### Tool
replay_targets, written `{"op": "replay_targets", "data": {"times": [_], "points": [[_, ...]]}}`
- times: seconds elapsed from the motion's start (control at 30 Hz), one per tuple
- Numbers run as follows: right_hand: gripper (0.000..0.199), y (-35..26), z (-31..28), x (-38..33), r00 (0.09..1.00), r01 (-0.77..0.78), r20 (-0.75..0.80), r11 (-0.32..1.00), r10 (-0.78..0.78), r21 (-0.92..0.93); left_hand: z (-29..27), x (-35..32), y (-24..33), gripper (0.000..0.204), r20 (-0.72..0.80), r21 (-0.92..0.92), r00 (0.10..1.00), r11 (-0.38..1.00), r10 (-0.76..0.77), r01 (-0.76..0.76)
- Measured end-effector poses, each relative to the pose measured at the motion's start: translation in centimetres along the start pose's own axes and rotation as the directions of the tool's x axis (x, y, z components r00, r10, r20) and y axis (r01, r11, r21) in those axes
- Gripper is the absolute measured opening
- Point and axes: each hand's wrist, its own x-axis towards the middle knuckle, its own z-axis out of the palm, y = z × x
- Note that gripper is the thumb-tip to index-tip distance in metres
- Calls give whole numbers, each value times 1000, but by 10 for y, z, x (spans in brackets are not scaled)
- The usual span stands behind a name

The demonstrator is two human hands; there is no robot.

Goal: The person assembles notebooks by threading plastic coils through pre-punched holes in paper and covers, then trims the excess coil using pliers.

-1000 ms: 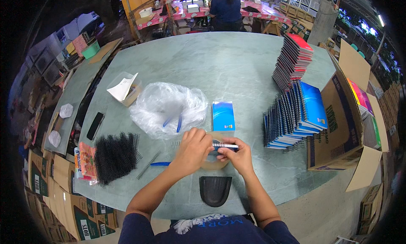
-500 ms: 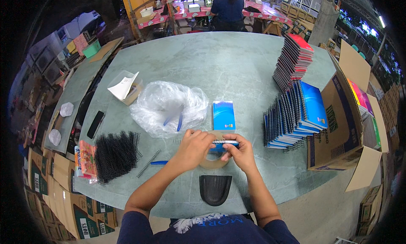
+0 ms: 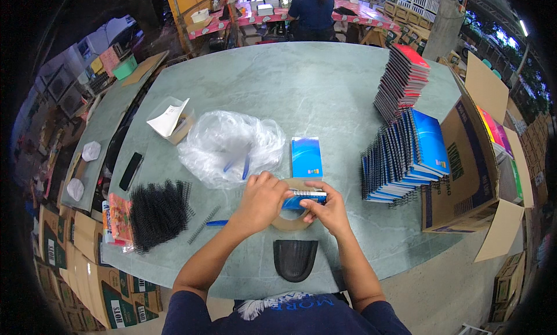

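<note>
Fingers of left hand [image 3: 262, 197] and right hand [image 3: 328, 208] closed around small blue notebook [image 3: 301, 199] at frame centre, tape roll [image 3: 292, 219] beneath, plastic bag [image 3: 229, 143] above left, notebook stack [image 3: 406, 155] at right.

Small blue notebook [image 3: 303, 199]: held between both hands just above the table, long axis lying left to right, black spiral binding along its upper edge. Its left part is covered by fingers. Roll of brown tape [image 3: 295, 219]: lies flat on the table directly beneath the notebook, ring partly hidden.
</note>
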Motion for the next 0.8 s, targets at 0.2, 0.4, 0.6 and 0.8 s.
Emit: {"op": "replay_targets", "data": {"times": [0.2,0.4,0.6,0.8], "points": [[29,0,6,4,995,-85,49,995,83,45,-8,2,0,32,59,-38,998,999,-14,16],[22,13,-9,1,995,-22,-93,1000,23,5,-45,-20,9,47,-290,-20,957,1000,-21,15],[26,12,-7,11,998,28,-51,1000,-28,-6,23,-162,28,82,130,37,952,961,-277,274],[26,13,-13,6,996,44,-80,998,-48,-51,-58,-115,-3,59,-300,-44,912,959,-279,279]]}}
